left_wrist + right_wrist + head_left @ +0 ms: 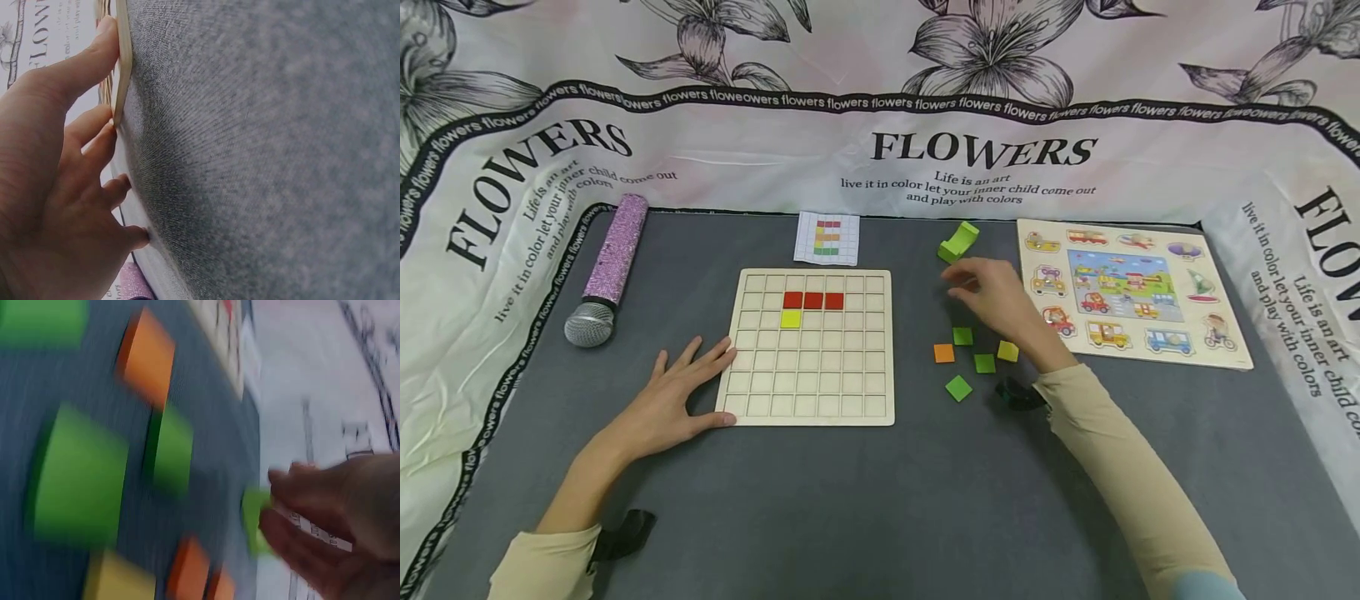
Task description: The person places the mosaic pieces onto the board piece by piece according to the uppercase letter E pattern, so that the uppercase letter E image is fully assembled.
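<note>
A pale wooden grid board lies flat, with three red squares in one row and a yellow square below the leftmost. My left hand is spread at the board's left side, thumb and fingertips touching its edge, as the left wrist view also shows. Above the loose blocks is my right hand, thumb and fingers apart and nothing visible between them. Its fingertips are close to bright green blocks. In the right wrist view, blurred orange blocks lie below that hand; from the head they are hidden.
Several loose green blocks, an orange block and a yellow block lie right of the board. A card with a coloured pattern sits behind it. A picture puzzle is at right, a glittery microphone at left.
</note>
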The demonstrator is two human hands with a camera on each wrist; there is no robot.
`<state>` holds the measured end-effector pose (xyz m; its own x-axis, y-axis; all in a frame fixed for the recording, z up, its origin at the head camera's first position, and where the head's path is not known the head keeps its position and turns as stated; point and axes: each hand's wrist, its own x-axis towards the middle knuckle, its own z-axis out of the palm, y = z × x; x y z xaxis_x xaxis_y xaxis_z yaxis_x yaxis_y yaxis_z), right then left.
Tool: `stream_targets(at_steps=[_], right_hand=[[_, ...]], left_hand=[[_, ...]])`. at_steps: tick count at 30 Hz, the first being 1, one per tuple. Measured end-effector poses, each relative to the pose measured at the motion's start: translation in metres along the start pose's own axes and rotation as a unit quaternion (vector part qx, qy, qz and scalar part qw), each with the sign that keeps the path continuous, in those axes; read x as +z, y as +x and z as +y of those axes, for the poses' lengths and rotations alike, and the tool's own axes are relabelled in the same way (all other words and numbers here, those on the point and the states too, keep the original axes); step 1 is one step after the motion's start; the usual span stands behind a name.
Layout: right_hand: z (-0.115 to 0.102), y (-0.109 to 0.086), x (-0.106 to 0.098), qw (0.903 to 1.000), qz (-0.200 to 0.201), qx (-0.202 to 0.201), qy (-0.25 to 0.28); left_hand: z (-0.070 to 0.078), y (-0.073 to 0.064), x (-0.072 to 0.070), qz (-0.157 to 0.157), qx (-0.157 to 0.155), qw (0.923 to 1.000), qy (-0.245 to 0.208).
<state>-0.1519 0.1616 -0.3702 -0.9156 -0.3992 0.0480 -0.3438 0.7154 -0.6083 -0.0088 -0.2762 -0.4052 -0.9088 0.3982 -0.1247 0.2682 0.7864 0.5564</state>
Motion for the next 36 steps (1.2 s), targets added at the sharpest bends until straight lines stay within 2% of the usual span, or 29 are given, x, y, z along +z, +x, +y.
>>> stream_targets(at_steps=[4, 8, 18, 24, 30, 36], right_hand=[[0.028, -0.008, -0.015, 0.9967, 0.017, 0.061, -0.051], [0.039, -0.011, -0.021, 0.9948, 0.001, 0.082, -0.061], [0.038, -0.012, -0.021, 0.9918, 0.024, 0.102, -0.073], [0.032, -0.009, -0.024, 0.9911, 0.006, 0.112, -0.072], [0.021, -0.001, -0.023, 0.9947, -0.011, 0.092, -0.046], [-0.010, 0.009, -0.003, 0.9974, -0.057, 0.041, 0.016]], left_hand=[[0.000, -0.002, 0.000, 0.002, 0.003, 1.0000, -0.004], [0.001, -0.002, -0.001, 0.002, 0.002, 1.0000, -0.004], [0.000, 0.000, 0.000, 0.000, -0.001, 1.0000, -0.003], [0.001, -0.001, -0.001, -0.001, -0.002, 1.0000, -0.005], [0.002, -0.001, -0.002, -0.001, 0.002, 1.0000, -0.003], [0.002, 0.000, -0.001, -0.002, 0.001, 1.0000, -0.005]])
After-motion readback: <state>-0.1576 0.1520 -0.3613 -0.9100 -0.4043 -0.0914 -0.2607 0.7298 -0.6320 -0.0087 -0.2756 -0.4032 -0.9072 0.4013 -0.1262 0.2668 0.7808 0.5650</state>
